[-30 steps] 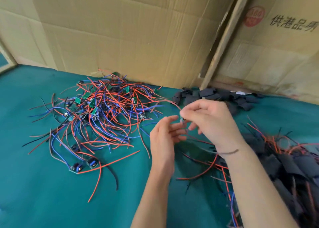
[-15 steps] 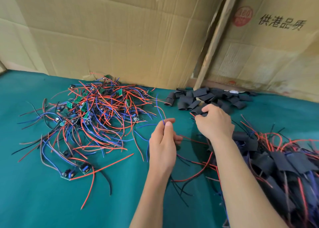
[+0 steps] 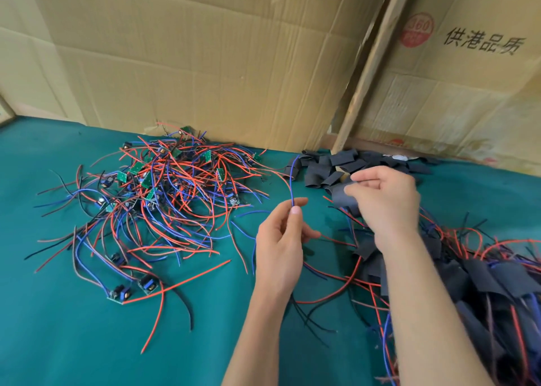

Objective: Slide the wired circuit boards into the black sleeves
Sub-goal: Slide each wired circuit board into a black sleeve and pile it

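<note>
Between the hands, left hand (image 3: 279, 248) pinches a blue wire (image 3: 291, 181).

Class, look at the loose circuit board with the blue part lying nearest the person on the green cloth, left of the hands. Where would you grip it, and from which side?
Probably pinch the circuit board by its long bare edges, coming straight down from above. It lies flat on the green cloth, apart from the tangled pile, with its red wire trailing right, so the left side is clear of it.
</note>
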